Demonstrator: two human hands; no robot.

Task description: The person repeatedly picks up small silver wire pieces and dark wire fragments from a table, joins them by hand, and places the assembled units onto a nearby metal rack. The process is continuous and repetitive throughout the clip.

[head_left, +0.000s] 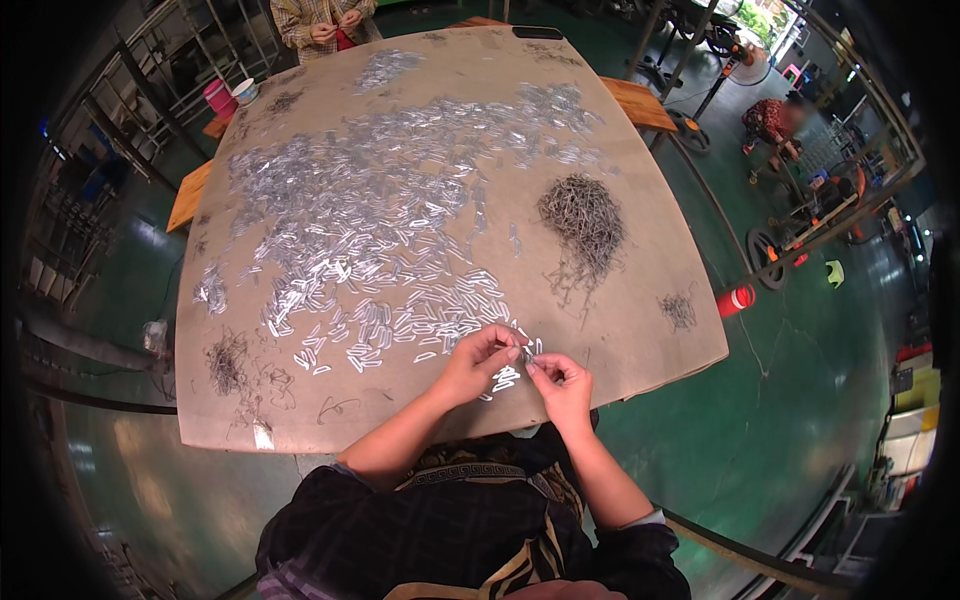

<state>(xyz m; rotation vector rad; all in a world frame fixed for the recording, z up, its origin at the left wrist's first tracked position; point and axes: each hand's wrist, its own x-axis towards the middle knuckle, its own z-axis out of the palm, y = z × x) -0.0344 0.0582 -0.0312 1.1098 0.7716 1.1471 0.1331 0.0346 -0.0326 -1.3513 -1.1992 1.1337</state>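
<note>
My left hand (478, 364) and my right hand (564, 388) meet above the table's near edge, fingertips pinched together. Between them is a small thin metal piece (527, 353), too small for its exact kind to show. Just below my fingers lie several shiny elongated metal loops (505, 378). A wide spread of similar silvery loops (345, 235) covers the table's middle and left. To the far right of my hands is a heap of dark, thin bent wire pieces (582, 222).
The brown-covered table (640, 340) has smaller wire tangles (228, 362) at left and others (677, 311) at right. Across it, another person's hands (337, 26) meet. Pink and white buckets (219, 98) stand at far left. A red cylinder (736, 300) is beside the right edge.
</note>
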